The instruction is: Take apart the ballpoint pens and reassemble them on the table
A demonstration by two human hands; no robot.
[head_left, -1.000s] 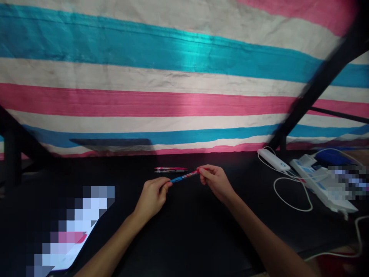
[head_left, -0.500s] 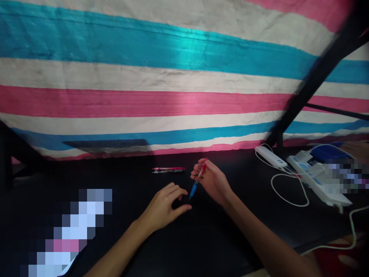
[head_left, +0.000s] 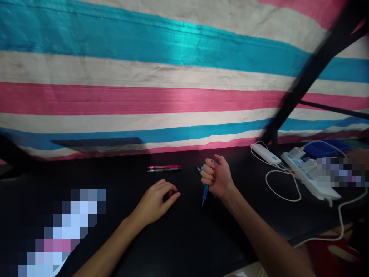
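Observation:
My right hand (head_left: 219, 175) has its fingers wrapped round a pen (head_left: 205, 194). The pen slants down with its blue end and tip below the fist, and a bit of red shows at the top by the thumb. Behind the fingers, part of another pen (head_left: 198, 169) shows near the table; the rest is hidden by the hand. My left hand (head_left: 157, 200) rests low over the black table, loosely curled, with nothing in it and a gap between thumb and fingers. Beyond it two pens, one red (head_left: 164, 167) and one clear with a grey end (head_left: 165, 169), lie side by side.
At the right lie a white power strip (head_left: 311, 177), a white device (head_left: 265, 154) with looping cables and a blue tray (head_left: 325, 147). A blurred-out patch (head_left: 72, 219) covers something at the left. A striped sheet (head_left: 173, 100) hangs behind, with a dark slanting post (head_left: 305, 80).
My right hand has closed its fingers round the pen and turned into a fist. My left hand has drawn away to the left from the pen's tip.

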